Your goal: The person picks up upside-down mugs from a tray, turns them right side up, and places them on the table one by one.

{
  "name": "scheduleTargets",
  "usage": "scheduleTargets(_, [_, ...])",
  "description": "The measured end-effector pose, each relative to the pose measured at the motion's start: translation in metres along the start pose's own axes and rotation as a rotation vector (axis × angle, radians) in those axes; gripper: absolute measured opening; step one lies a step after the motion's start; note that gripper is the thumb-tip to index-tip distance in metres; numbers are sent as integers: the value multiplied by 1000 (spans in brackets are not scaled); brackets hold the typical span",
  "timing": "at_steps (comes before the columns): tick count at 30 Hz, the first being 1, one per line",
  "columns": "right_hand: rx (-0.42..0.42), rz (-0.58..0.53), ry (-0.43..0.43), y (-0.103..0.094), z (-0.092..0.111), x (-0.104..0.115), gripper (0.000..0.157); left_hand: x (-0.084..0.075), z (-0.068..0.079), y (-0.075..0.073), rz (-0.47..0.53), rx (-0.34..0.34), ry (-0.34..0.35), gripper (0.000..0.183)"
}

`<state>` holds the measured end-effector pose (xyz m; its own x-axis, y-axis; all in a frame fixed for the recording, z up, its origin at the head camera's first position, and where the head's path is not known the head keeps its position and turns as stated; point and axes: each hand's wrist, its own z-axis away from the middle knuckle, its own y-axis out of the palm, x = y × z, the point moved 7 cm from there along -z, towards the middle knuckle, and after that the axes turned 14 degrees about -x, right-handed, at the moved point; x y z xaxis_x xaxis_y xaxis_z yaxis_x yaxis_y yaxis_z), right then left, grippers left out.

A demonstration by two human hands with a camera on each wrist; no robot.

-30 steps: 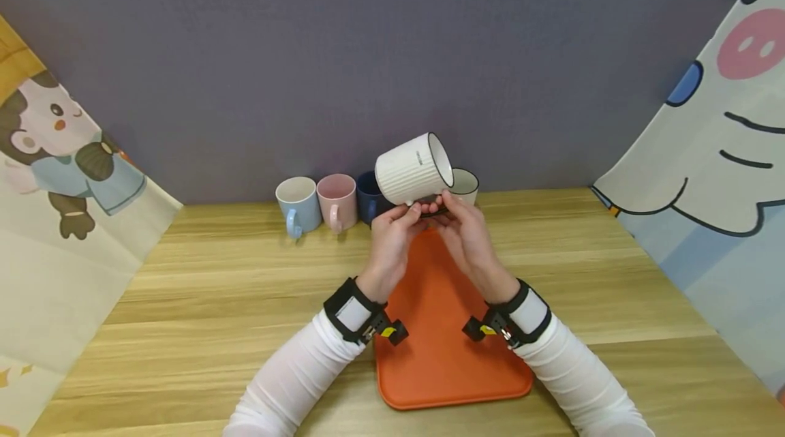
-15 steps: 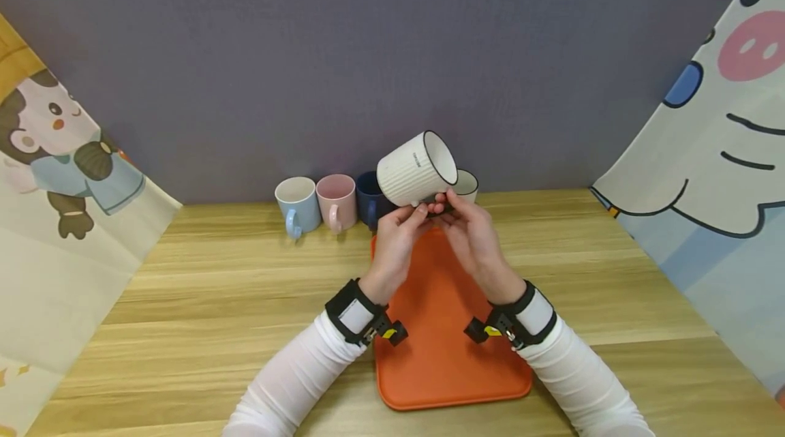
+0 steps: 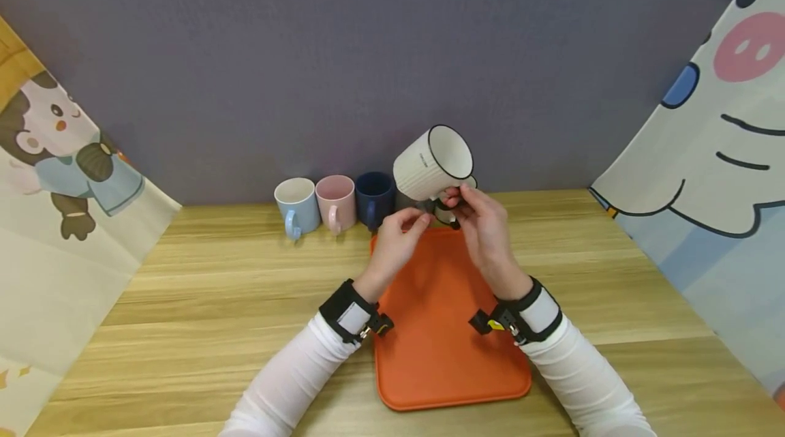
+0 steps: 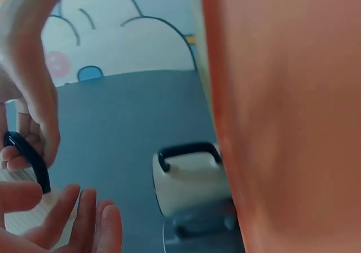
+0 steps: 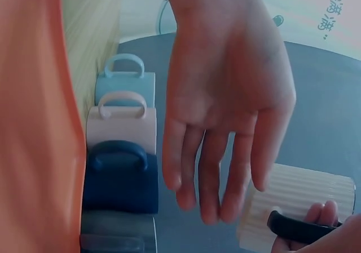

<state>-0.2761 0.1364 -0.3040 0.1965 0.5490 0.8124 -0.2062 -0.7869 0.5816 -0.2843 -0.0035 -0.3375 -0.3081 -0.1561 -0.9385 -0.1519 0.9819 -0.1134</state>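
A white ribbed mug [image 3: 423, 168] with a black rim hangs tilted above the far end of the orange tray, its mouth toward the upper right. My right hand [image 3: 488, 236] holds it by the black handle [image 4: 35, 164], seen in the left wrist view. My left hand [image 3: 392, 246] is just below and left of the mug. In the right wrist view, the left hand [image 5: 225, 89] has its fingers extended, holding nothing. Behind the held mug stand a grey mug [image 5: 118, 233] and a white mug [image 4: 194, 180] with a black handle, both partly hidden in the head view.
The orange tray [image 3: 454, 355] lies on the wooden table [image 3: 214, 328] beneath the forearms. Against the grey wall panel [image 3: 276, 69], a light blue mug [image 3: 300, 206], a pink mug [image 3: 336, 200] and a navy mug [image 3: 376, 195] stand in line with the grey and white mugs.
The left hand has come off the mug and moved slightly left. The right hand has carried the mug right and a little up, turning its mouth more toward the head camera.
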Motion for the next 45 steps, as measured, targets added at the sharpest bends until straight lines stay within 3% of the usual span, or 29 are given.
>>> scheduleTargets(3, [-40, 7, -34, -4, -3, 2, 28, -2, 1, -4, -157, -28, 126, 18])
scheduleTargets(8, [-81, 23, -66, -13, -8, 6, 27, 0, 5, -7, -360, -29, 270, 16])
scheduleTargets(20, [-193, -46, -121, -35, -19, 15, 20, -1, 16, -19, -700, 43, 570, 35])
scheduleTargets(24, [-227, -38, -141, -43, -24, 18, 20, 4, 19, -23, -809, 75, 593, 41])
scheduleTargets(34, [-294, -30, -183, -57, -36, 28, 23, 18, 25, -33, -958, 178, 564, 51])
scheduleTargets(45, [-386, -64, -149, -77, -50, 32, 25, 33, 24, -59, -1051, 154, 549, 52])
